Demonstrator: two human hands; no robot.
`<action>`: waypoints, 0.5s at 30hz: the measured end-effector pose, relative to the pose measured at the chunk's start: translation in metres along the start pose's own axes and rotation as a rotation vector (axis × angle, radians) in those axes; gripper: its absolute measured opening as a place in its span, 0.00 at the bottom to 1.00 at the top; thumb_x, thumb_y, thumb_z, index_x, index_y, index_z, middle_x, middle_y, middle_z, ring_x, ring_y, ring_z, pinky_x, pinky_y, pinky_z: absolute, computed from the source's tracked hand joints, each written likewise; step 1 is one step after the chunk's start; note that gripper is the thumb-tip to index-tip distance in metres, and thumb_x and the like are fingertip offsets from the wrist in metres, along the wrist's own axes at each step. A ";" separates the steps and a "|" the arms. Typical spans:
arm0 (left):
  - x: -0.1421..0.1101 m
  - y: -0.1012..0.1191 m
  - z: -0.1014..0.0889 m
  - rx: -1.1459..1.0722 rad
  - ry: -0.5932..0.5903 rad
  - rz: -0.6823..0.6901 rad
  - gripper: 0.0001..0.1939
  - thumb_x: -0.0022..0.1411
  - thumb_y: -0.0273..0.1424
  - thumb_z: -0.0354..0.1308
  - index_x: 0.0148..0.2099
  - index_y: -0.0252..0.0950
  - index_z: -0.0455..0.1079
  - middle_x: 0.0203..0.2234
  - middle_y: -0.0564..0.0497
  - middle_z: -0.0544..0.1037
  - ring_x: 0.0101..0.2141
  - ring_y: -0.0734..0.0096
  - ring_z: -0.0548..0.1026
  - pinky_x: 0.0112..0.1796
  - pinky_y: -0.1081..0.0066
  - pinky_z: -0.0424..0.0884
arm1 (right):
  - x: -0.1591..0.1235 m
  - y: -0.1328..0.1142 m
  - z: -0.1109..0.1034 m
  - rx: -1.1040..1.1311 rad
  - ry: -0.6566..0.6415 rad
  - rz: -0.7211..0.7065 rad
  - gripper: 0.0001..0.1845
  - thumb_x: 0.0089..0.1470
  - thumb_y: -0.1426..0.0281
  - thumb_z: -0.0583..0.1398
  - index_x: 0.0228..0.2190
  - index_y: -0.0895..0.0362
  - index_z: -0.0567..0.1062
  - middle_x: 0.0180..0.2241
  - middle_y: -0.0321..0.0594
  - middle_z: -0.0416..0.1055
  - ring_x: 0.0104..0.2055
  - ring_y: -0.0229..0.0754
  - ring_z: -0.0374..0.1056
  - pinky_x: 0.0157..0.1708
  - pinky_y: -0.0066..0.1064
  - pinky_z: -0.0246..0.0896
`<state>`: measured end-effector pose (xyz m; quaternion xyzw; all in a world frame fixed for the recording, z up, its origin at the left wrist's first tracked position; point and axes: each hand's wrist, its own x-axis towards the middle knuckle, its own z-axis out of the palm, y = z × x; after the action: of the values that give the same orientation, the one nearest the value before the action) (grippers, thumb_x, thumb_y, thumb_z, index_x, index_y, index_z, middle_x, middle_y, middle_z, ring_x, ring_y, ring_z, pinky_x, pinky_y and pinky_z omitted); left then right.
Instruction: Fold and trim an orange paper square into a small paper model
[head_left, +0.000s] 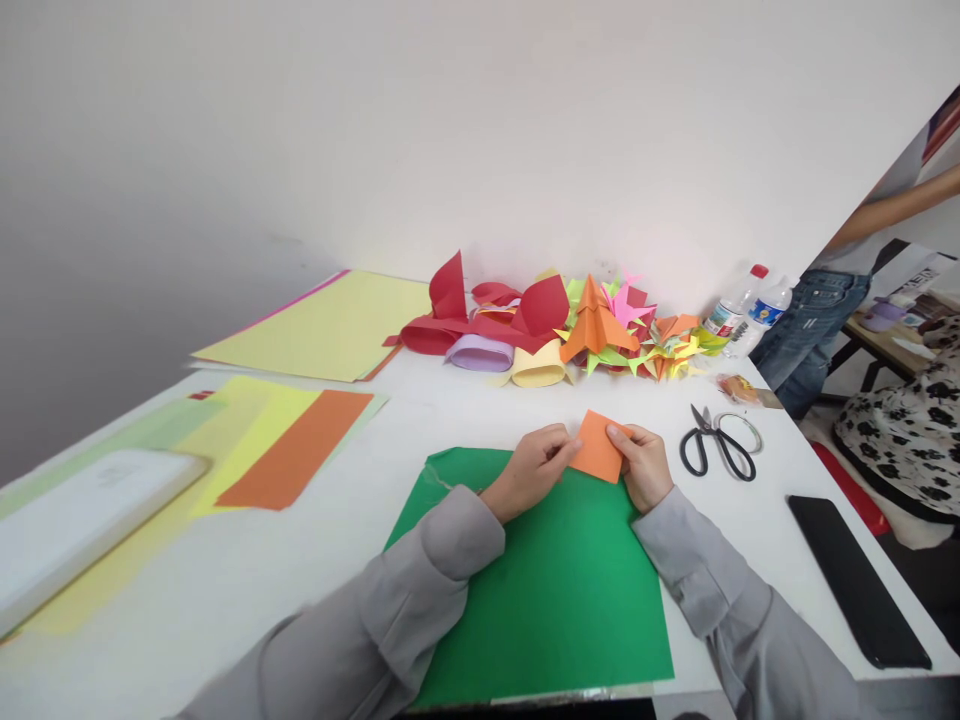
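Between my hands is a small folded square of orange paper [598, 446], held above the far part of a green sheet [555, 590]. My left hand [531, 465] has its fingers curled and pinches the paper's left corner. At the opposite side, my right hand [643, 462] grips the right edge, thumb on top. The fingertips beneath the paper are hidden. Black-handled scissors [709, 440] lie partly open to the right of my right hand, overlapping a roll of clear tape [741, 432].
Folded paper pieces [592, 325] crowd the wall beside plastic bottles [750, 310]. Coloured sheets [322, 325] and an orange strip [296, 450] lie left, near a white box-like object [90, 520]. A black phone-like slab [855, 580] rests right. People [806, 310] are beyond the table.
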<state>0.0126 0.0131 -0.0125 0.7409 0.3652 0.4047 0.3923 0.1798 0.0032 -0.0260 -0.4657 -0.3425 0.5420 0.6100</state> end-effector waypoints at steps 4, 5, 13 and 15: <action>0.000 0.000 0.000 -0.012 0.004 0.018 0.20 0.60 0.38 0.50 0.18 0.37 0.56 0.18 0.55 0.61 0.22 0.74 0.61 0.27 0.72 0.59 | 0.001 0.002 -0.001 -0.014 -0.013 -0.036 0.15 0.35 0.60 0.70 0.20 0.58 0.77 0.19 0.35 0.72 0.22 0.37 0.64 0.24 0.30 0.60; 0.000 0.000 0.000 0.006 0.008 0.024 0.21 0.61 0.38 0.50 0.18 0.37 0.56 0.17 0.55 0.61 0.22 0.74 0.61 0.27 0.71 0.59 | 0.001 0.003 -0.001 -0.012 -0.016 -0.037 0.15 0.35 0.60 0.70 0.20 0.58 0.77 0.19 0.35 0.72 0.22 0.37 0.64 0.24 0.30 0.60; 0.001 -0.003 0.000 0.032 0.001 0.000 0.23 0.62 0.38 0.48 0.17 0.38 0.49 0.14 0.57 0.56 0.20 0.75 0.56 0.25 0.71 0.55 | 0.002 0.004 -0.002 -0.008 -0.015 -0.029 0.13 0.37 0.61 0.70 0.20 0.57 0.77 0.19 0.33 0.71 0.22 0.35 0.62 0.24 0.28 0.58; 0.001 -0.003 0.000 0.000 -0.004 -0.014 0.23 0.62 0.38 0.48 0.17 0.37 0.51 0.15 0.57 0.57 0.20 0.75 0.58 0.26 0.71 0.57 | 0.002 0.004 -0.003 -0.041 -0.037 -0.035 0.13 0.38 0.61 0.70 0.20 0.57 0.77 0.18 0.33 0.70 0.21 0.35 0.62 0.24 0.28 0.57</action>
<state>0.0120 0.0152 -0.0144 0.7392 0.3697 0.4002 0.3959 0.1815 0.0041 -0.0304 -0.4619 -0.3728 0.5327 0.6033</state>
